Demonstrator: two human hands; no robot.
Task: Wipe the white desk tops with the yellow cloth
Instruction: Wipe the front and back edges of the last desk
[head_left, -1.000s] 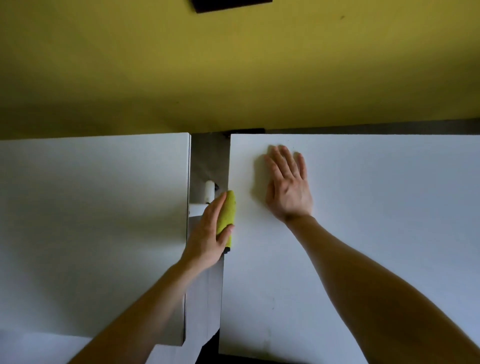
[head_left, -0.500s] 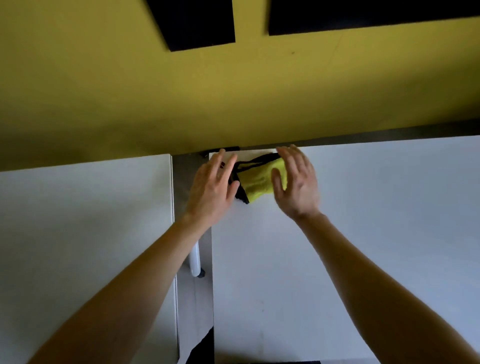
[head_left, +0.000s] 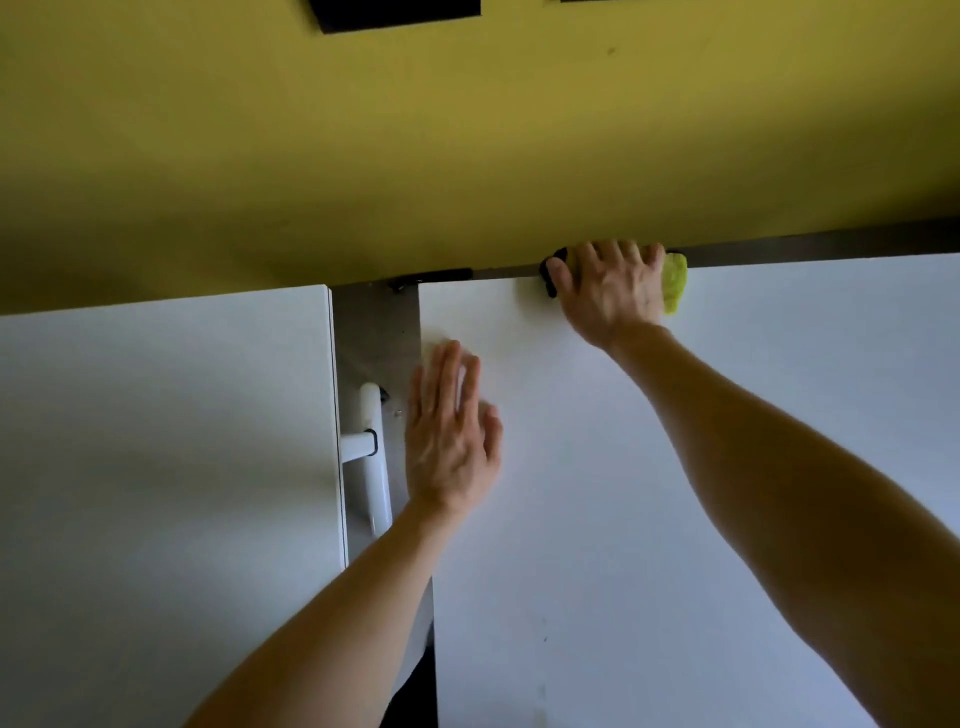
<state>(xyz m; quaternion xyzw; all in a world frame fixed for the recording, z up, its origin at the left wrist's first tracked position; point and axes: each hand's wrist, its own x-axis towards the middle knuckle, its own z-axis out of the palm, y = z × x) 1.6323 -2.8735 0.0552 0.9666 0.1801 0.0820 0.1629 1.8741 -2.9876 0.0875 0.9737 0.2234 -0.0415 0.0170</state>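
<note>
Right hand (head_left: 610, 291) slid right across desk top (head_left: 727, 467), yellow cloth (head_left: 674, 283) under grip

Pretty dim, flat light overall. The yellow wall (head_left: 467, 156) went murky toward the left edge. The left desk (head_left: 156, 415) read grey-blue and was darkest at the bottom. There was a warm bright patch on the right desk (head_left: 727, 415) just above the left hand (head_left: 449, 441), whose fingertips were motion-smeared. The yellow cloth (head_left: 674, 283) under the right hand (head_left: 613, 291) popped lime. Wide-angle bend tilted the desk edges, and the whole frame looked soft.
</note>
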